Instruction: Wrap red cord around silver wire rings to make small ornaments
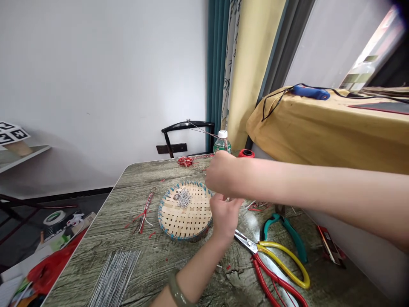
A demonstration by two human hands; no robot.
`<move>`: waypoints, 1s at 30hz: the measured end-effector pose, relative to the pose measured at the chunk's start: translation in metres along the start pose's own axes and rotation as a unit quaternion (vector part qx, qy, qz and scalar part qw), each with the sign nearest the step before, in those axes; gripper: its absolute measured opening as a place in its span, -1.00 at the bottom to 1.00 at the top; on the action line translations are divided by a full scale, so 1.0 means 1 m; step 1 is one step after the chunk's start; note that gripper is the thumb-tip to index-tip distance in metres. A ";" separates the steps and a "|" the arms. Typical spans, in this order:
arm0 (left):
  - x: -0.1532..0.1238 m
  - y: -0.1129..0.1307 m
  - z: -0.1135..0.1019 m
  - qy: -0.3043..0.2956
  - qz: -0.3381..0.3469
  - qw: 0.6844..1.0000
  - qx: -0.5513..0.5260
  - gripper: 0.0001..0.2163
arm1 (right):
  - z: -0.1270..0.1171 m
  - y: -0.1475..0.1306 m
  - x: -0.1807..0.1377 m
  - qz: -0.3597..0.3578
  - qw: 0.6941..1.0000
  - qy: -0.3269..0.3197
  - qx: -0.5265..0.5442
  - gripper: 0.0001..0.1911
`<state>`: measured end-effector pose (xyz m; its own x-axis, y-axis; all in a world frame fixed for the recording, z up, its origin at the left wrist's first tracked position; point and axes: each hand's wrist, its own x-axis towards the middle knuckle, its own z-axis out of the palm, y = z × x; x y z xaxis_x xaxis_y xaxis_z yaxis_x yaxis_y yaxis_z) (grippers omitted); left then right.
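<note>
My right hand (220,172) reaches in from the right, curled closed with its back toward me. What its fingers hold is hidden. Just below it is my left hand (225,215), its fingers drawn together near the right hand; I cannot make out anything in them. Thin strands (203,129) slant up and left from beside the bottle; whether a hand holds them I cannot tell. Left of both hands sits a round woven bamboo tray (182,224) with a pile of small metal rings (183,198). Red-and-yellow-handled scissors (251,243) lie below the hands.
Teal-handled pliers (298,238) lie at the right. A bundle of metal wires (115,279) and a red-and-white braided cord (147,209) are on the left. Behind the hands stand a green bottle (223,145), a red spool (246,153), tangled red thread (185,161) and a black chair (169,127).
</note>
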<state>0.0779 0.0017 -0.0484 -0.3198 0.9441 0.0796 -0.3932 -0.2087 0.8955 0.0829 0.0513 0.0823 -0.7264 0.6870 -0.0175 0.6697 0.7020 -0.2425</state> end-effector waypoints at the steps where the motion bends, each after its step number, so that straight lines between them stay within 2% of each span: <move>1: 0.000 0.001 0.002 -0.012 0.003 1.000 -0.004 -0.82 | -0.008 0.003 0.002 0.010 0.998 -0.054 -0.024 -0.78; 4: 0.000 0.003 0.005 -0.035 0.018 0.999 -0.019 -0.79 | -0.027 0.009 0.007 0.030 0.976 -0.199 -0.080 -0.91; 5: 0.001 0.003 0.005 -0.038 0.019 0.999 -0.025 -0.78 | -0.032 0.011 0.009 0.031 0.967 -0.237 -0.089 -0.89; 7: 0.002 0.004 0.005 -0.043 0.017 0.998 -0.035 -0.75 | -0.038 0.016 0.011 0.022 0.953 -0.290 -0.089 -0.81; 9: 0.003 0.005 0.004 -0.045 0.016 0.998 -0.041 -0.74 | -0.041 0.025 0.013 0.008 0.948 -0.311 -0.074 -0.81; 14: 0.004 0.006 0.001 -0.033 0.020 0.998 -0.045 -0.79 | -0.040 0.053 0.008 -0.020 0.960 -0.279 0.004 -0.85; 20: 0.003 0.006 0.002 -0.022 0.020 0.998 -0.046 -0.77 | -0.024 0.087 -0.011 -0.026 0.962 -0.243 0.124 -0.77; 25: 0.000 0.006 0.004 -0.026 0.028 0.999 -0.036 -0.79 | -0.009 0.103 -0.029 0.014 0.956 -0.213 0.202 -0.78; 30: -0.002 0.006 0.005 -0.020 0.047 0.999 -0.014 -0.82 | 0.004 0.102 -0.040 0.066 0.952 -0.154 0.255 -0.76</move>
<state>0.0800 0.0001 -0.0408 -0.3225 0.9290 0.1813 -0.3877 -0.3044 0.8701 0.1791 0.0947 0.0548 -0.7042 0.6207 -0.3446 0.6532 0.3763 -0.6571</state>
